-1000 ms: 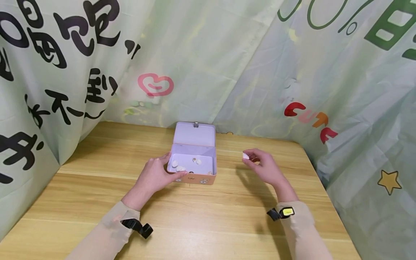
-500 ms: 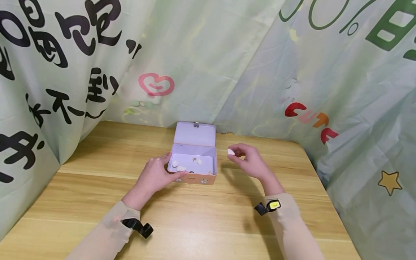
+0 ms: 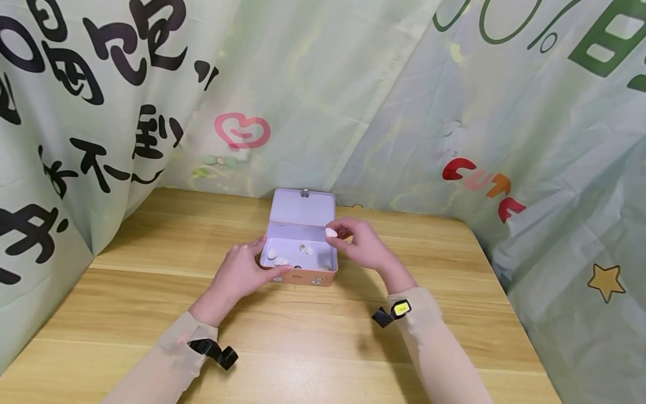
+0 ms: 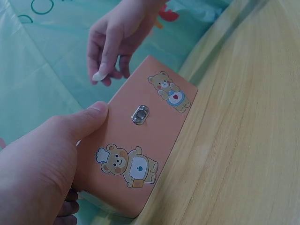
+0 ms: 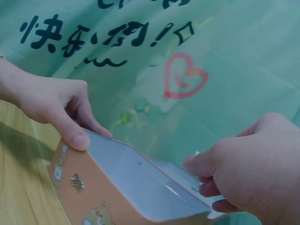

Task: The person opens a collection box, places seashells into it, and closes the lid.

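Note:
A small tin box [image 3: 323,277], lilac inside and orange outside, stands on the table with its hinged lid [image 3: 303,206] raised at the back. Bear pictures and a metal catch [image 4: 140,114] mark its front in the left wrist view. My left hand [image 3: 237,276] grips the box's left front corner, thumb at the front rim and fingers along the left side. Between thumb and fingertips, my right hand [image 3: 360,244] pinches a small, flat white piece [image 3: 331,232] above the box's right edge. Several small whitish pieces [image 3: 272,254] lie on the box floor.
The wooden table [image 3: 151,314] extends around the box. A pale printed curtain [image 3: 303,101] hangs behind the table and along both sides, close behind the raised lid. Black camera mounts [image 3: 214,350] sit on both sleeves.
My right hand has moved left with the white piece, from the table's right side to over the box's right edge. The left hand and the box have stayed in place.

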Tool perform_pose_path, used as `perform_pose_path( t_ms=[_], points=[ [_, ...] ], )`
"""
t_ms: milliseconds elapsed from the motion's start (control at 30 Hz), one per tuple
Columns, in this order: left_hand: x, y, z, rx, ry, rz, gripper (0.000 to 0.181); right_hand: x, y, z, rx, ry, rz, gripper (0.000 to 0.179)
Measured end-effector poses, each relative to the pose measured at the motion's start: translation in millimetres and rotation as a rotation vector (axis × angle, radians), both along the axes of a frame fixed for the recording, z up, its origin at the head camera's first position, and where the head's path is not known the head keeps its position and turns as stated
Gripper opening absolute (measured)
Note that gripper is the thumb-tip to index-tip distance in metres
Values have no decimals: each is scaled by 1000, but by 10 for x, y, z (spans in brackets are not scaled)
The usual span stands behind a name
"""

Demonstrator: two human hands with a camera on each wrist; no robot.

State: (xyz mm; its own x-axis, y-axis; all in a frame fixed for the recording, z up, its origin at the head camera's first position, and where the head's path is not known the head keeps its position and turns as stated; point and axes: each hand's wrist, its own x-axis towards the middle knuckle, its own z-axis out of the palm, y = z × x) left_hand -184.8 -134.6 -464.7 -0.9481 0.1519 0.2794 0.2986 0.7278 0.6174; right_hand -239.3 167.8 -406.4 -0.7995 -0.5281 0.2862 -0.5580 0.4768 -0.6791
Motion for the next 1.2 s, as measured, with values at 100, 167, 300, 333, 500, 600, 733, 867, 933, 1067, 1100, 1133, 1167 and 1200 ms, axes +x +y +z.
perform_pose_path(
  t_ms=[100,167,300,333,500,600,733,867,933,1067,1100,1133,1167,1200],
  points=[
    [0,2,4,-5,5,1,111,-22,-90,-12,4,-23,21,25],
    [4,5,10,-4,5,1,112,-33,-149,-28,9,-38,25,25],
    [14,5,23,-3,6,-2,111,-57,-258,-77,14,-48,44,28],
    [15,5,24,-3,5,-2,111,-63,-281,-92,19,-46,48,28],
    [18,5,23,-11,-5,0,112,-94,-369,-158,43,-41,74,28],
    [16,1,13,-11,1,4,113,-106,-416,-179,52,-50,76,26],
    [13,3,5,-3,12,-2,115,-102,-462,-200,70,-78,76,26],
    [15,1,-4,-1,18,-8,115,-102,-489,-230,115,-96,79,26],
    [18,-2,-7,-6,20,-8,115,-108,-496,-246,134,-92,85,25],
    [14,-5,-9,-5,20,-8,117,-132,-502,-255,143,-81,107,25],
    [11,-6,-4,-4,20,-5,117,-139,-502,-250,141,-80,112,25],
    [13,-5,-7,-4,19,-4,118,-137,-499,-252,138,-83,117,26],
    [14,-5,-10,-4,19,-3,118,-136,-495,-252,134,-83,121,27],
    [15,-5,-13,-6,18,-3,118,-133,-487,-251,129,-84,124,28]
  ],
)
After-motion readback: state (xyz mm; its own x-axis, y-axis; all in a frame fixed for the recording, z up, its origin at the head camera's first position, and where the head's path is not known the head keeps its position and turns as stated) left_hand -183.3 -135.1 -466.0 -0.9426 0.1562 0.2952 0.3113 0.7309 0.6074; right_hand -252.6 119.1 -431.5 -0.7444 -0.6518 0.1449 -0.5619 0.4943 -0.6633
